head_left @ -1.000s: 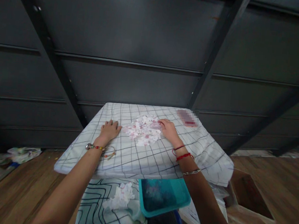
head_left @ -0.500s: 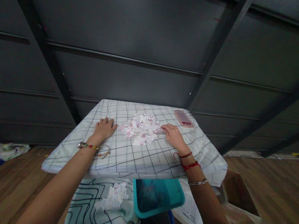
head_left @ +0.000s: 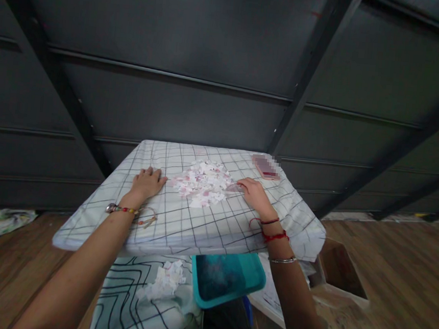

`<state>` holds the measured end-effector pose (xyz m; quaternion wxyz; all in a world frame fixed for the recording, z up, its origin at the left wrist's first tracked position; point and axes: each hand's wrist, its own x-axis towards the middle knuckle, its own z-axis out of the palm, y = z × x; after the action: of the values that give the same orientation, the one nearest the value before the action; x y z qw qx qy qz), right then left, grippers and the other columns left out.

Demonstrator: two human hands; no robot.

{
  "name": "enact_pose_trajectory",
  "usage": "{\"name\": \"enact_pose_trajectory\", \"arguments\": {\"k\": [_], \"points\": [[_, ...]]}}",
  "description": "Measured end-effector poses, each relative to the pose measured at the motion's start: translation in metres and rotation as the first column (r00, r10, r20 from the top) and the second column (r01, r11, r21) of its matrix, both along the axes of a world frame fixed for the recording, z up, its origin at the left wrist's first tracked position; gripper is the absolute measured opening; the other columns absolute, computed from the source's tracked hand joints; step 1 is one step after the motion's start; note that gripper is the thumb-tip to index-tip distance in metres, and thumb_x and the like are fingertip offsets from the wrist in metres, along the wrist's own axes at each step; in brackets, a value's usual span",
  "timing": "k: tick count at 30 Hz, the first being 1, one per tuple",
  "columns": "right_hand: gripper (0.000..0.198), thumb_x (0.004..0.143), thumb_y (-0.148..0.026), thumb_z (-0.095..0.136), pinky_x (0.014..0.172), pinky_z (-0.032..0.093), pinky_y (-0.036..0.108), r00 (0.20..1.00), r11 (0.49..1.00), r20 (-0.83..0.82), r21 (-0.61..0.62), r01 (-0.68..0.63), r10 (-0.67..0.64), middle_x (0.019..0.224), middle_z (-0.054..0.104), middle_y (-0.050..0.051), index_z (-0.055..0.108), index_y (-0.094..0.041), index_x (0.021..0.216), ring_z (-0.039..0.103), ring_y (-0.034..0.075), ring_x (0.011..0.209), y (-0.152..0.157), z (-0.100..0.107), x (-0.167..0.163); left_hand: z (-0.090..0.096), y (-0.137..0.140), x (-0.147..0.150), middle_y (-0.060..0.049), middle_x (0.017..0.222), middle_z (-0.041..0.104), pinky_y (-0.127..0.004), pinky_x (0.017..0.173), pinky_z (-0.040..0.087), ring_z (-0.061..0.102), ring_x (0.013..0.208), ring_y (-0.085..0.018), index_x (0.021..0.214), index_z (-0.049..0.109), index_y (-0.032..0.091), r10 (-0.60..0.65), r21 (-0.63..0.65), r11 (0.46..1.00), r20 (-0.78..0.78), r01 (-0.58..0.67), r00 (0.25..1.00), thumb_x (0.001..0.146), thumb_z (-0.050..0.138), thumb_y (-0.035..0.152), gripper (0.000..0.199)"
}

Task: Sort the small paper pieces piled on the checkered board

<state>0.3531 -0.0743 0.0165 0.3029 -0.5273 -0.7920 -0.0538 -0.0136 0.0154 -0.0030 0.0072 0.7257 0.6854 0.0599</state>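
A heap of small white paper slips (head_left: 204, 182) with pinkish marks lies in the middle of a table with a white checked cloth (head_left: 198, 229). My left hand (head_left: 147, 183) rests palm down on the cloth, left of the heap, fingers apart and holding nothing. At the heap's right edge, my right hand (head_left: 254, 194) is closed in a pinch on a thin, pinkish, see-through piece (head_left: 233, 188). Whether that piece is paper or plastic is too small to tell.
A phone (head_left: 266, 167) lies at the table's back right. Below the front edge are a teal basin (head_left: 261, 280) and more white slips (head_left: 169, 278) on a patterned cloth (head_left: 120, 289). A cardboard box (head_left: 343, 270) stands on the floor at right. Dark panels (head_left: 193, 111) rise behind.
The whole view has shifted slightly, so the table appears a little further left and higher. My left hand stays flat on the cloth; my right hand keeps its pinch beside the heap.
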Motion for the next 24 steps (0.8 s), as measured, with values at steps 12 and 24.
{"name": "enact_pose_trajectory", "arguments": {"k": [12,24], "points": [[0.027,0.078,-0.002,0.043,0.076,0.043,0.028,0.995,0.998,-0.079,-0.037,-0.056,0.053,0.085,0.066,0.006,0.066,-0.016,0.084,0.058,0.017,0.081,-0.015,0.012,0.000,0.002,0.000,0.001,-0.015,0.145,0.034,-0.052,0.102,0.028,0.030,0.132,-0.034,0.136,0.041,0.018,-0.002,-0.005,1.000,-0.007,0.002,1.000,0.088,0.020,0.053,0.064],[0.026,0.078,-0.003,0.043,0.076,0.044,0.028,0.995,0.997,-0.078,-0.048,-0.059,0.055,0.084,0.066,0.006,0.065,-0.016,0.084,0.058,0.017,0.081,-0.018,0.012,0.000,0.005,-0.002,0.002,-0.015,0.144,0.036,-0.050,0.101,0.030,0.032,0.131,-0.033,0.135,0.042,0.018,-0.001,-0.009,1.000,-0.009,0.000,1.000,0.088,0.021,0.053,0.062]]}}
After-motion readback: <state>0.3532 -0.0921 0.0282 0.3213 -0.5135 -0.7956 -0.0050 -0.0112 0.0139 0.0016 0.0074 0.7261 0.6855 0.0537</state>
